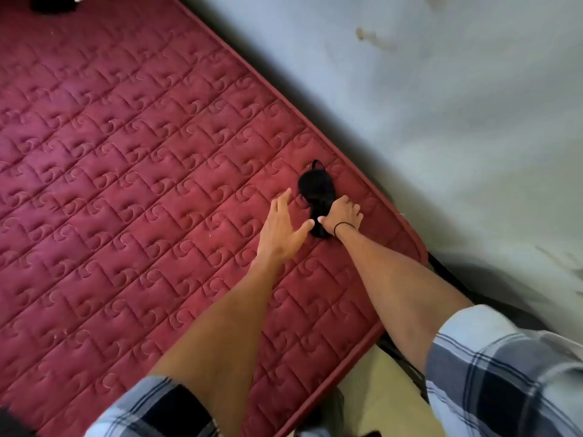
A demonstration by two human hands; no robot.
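A small black fabric item [315, 187], with a thin loop at its far end, lies on a red quilted mattress [132, 171] near the mattress's right corner. My right hand [342, 217] grips the near end of the black item, fingers curled over it. My left hand [282, 228] lies just left of it with straight fingers flat on the mattress, its thumb reaching toward the item. A thin black band circles my right wrist.
A pale grey wall [457, 121] runs along the mattress's right edge. Another dark object [53, 4] with a white cord sits at the far top left of the mattress. Pale floor [388, 402] shows beyond the near corner.
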